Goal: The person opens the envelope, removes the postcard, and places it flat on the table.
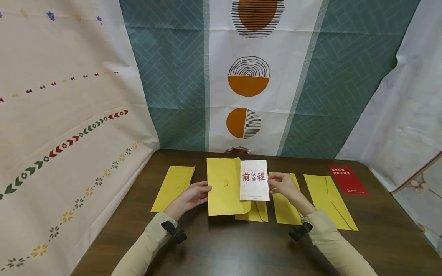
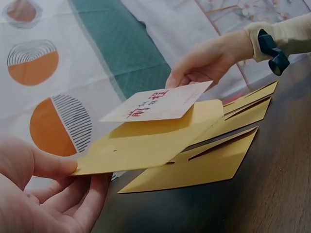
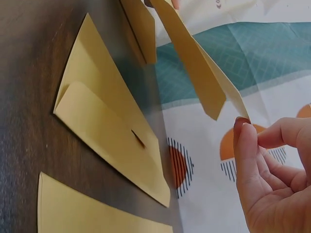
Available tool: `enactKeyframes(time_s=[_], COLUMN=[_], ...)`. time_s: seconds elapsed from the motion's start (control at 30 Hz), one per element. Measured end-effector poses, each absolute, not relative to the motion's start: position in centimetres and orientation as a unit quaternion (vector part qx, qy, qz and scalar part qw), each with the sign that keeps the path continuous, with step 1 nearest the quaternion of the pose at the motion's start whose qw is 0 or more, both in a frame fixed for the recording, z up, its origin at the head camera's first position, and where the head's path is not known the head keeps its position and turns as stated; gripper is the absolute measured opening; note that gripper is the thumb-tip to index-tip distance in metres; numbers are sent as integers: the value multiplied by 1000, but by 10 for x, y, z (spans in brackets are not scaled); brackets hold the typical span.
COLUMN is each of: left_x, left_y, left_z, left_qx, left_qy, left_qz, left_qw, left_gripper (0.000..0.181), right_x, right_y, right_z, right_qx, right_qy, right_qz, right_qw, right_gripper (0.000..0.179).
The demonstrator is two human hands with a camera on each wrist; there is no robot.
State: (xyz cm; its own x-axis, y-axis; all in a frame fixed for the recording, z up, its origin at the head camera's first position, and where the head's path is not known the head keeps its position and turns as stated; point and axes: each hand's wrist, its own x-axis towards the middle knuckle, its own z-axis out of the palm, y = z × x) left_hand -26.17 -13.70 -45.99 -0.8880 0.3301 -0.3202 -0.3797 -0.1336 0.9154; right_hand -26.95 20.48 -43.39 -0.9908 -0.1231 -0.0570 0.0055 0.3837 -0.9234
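Observation:
Above the table, my left hand pinches the left edge of a yellow envelope, its thumb on top and fingers beneath in the left wrist view. The envelope's flap stands unfolded on its right side. In front of that flap is a white card with red and dark printed characters. My right hand pinches the card's right edge between thumb and fingertips. From the left wrist, the card appears tilted just above the flap, overlapping it.
Several more yellow envelopes lie on the dark wooden table: one at the left, others behind and right of the held one, including a far-right envelope. A red card lies at the back right. Patterned cloths hang around the table.

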Motion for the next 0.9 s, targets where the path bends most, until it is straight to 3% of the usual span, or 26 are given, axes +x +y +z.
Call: enactKeyframes(time_s=[0.9], left_x=[-261], left_y=[-140], left_z=[-466], left_qx=[-51], left_qy=[616], left_qz=[763], left_qw=[188], left_gripper=[45], right_x=[-269], right_y=[232], right_z=[-435], right_qx=[24], right_qy=[834], right_qz=[-550], right_qw=[38], right_gripper=[38])
